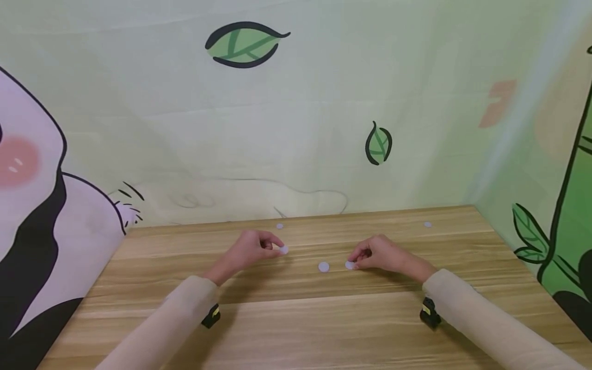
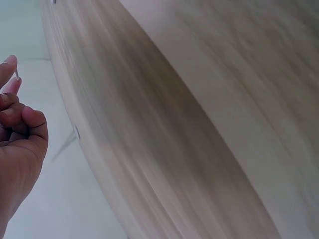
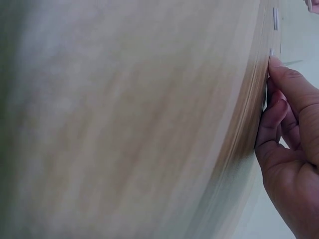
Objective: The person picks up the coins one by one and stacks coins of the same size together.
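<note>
My left hand (image 1: 252,250) pinches a small white disc (image 1: 284,250) between thumb and index finger. The left wrist view shows this disc edge-on, raised above the tabletop, with the other fingers curled in. On the right, my right hand (image 1: 383,254) pinches the edge of a second white disc (image 1: 349,265) low at the table surface. Just left of that one, a third white disc (image 1: 324,266) lies flat on the wood between both hands. The fingertips partly cover both pinched discs.
Two more small white discs lie toward the table's back edge, one disc (image 1: 279,226) behind my left hand and another disc (image 1: 427,224) at back right. The wooden table (image 1: 324,329) meets a printed cloth backdrop (image 1: 296,128) behind and at the sides.
</note>
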The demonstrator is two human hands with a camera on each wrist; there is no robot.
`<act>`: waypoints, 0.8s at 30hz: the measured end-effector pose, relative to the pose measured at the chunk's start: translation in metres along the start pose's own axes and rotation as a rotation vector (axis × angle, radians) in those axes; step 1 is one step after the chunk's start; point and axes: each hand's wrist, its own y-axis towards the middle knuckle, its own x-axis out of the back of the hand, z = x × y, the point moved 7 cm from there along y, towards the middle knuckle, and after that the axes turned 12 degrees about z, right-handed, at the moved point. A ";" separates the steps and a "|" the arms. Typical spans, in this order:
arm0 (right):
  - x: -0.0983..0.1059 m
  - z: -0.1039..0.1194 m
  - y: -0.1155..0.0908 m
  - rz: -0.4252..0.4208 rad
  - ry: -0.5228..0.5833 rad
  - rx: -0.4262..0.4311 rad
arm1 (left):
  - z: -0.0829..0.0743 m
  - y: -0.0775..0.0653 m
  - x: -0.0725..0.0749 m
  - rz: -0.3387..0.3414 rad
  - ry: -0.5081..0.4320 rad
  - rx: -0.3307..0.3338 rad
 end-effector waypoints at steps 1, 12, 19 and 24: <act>0.000 0.000 0.000 0.000 0.001 -0.004 | -0.002 0.001 -0.001 0.001 0.002 -0.004; 0.001 0.000 0.001 -0.004 -0.001 0.010 | -0.017 0.014 -0.018 0.040 -0.047 -0.062; 0.000 -0.001 0.001 -0.009 0.006 0.006 | -0.030 0.019 -0.026 0.058 -0.013 -0.100; 0.001 -0.001 0.000 -0.010 0.006 0.000 | -0.038 0.024 -0.030 0.058 0.018 -0.105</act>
